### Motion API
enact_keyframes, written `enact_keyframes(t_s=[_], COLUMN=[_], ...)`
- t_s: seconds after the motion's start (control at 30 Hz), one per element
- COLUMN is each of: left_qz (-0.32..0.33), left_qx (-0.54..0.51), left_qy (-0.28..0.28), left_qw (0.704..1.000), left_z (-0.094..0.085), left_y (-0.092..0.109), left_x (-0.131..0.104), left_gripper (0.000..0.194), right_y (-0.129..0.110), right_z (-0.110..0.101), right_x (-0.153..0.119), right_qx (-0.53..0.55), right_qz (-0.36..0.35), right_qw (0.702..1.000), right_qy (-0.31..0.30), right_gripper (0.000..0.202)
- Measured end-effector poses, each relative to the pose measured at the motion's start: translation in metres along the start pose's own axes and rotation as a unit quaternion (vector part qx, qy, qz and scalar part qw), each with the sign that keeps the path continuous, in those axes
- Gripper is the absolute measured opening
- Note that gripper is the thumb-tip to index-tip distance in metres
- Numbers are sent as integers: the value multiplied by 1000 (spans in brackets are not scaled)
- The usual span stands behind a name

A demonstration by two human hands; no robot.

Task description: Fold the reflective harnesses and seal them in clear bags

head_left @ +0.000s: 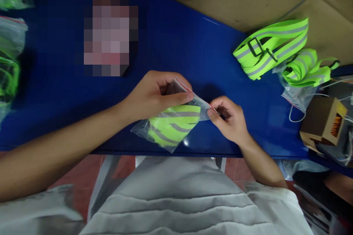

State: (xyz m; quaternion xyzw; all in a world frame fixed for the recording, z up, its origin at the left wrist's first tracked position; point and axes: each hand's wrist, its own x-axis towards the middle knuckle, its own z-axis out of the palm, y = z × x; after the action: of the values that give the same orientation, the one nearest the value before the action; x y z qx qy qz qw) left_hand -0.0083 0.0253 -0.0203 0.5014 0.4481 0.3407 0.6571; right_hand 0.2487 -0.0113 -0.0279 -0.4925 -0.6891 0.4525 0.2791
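A clear zip bag (140, 127) with a red line along its top edge hangs between my hands near the front edge of the blue table. Inside it lies a folded neon yellow-green strap (175, 125) with grey stripes. My left hand (162, 95) pinches the zip edge at its upper left, thumb on top. My right hand (228, 117) pinches the other end of that edge between thumb and fingers. The edge slants down from left to right.
On the blue table (176, 44), neon straps with black buckles (273, 47) lie at the back right, near a small cardboard box (321, 123) and cables. Filled clear bags (11, 73) line the left side. A brown surface (220, 0) borders the back. A pixelated patch hides something at upper left.
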Motion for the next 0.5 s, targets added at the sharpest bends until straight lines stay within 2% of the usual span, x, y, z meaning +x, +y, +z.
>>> enact_keyframes(t_s=[0.27, 0.5], left_qz=[-7, -9], left_qx=[36, 45], left_qy=[1, 18], left_qw=[999, 999], left_z=[4, 3], left_y=[-2, -3], left_x=[2, 2], left_gripper=[15, 17], right_y=[0, -1], right_z=[1, -1], right_x=[-2, -2], right_qx=[-21, -12], right_qz=[-19, -23], right_qw=[1000, 1000], right_qy=[11, -10], right_gripper=[17, 9])
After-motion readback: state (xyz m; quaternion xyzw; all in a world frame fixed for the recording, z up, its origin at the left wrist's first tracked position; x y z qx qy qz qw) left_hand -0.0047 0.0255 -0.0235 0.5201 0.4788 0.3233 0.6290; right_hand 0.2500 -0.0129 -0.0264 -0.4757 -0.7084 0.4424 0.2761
